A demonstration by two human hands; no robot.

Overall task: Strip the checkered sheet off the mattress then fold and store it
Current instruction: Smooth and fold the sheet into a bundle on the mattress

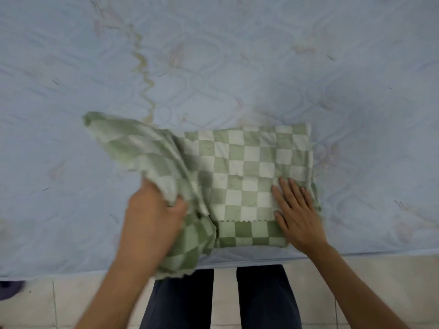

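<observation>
1. Nearest, at the bottom edge, two legs in dark trousers [263, 298] stand on a pale tiled floor [370, 281]; the feet are cut off by the frame.
2. At the lower left corner a dark purple shape [10, 289] lies on the tiles, half out of view and too blurred to identify.
3. Both bare forearms reach up from the bottom; the elbows are out of frame.
4. Just past the near edge of the mattress [213, 67], the left hand [154, 219] is clenched around a bunched part of the checkered sheet [247, 172]. Its fingertips are buried in the cloth, and the hand and the raised flap are smeared by motion blur.
5. From that grip one flap lifts up and away to the left, while another part hangs down over the mattress edge toward the trousers.
6. The right hand [297, 210] lies flat, fingers spread and gripping nothing, pressing on the right near part of the sheet.
7. Under that palm the sheet rests on the mattress as a folded green-and-white rectangle; a scalloped hem crosses its near part. How many layers it has cannot be told.
8. Farther off, the light blue quilted mattress fills the view, with a yellowish stain line [145, 74] and faint marks; its far edges are cut off.
</observation>
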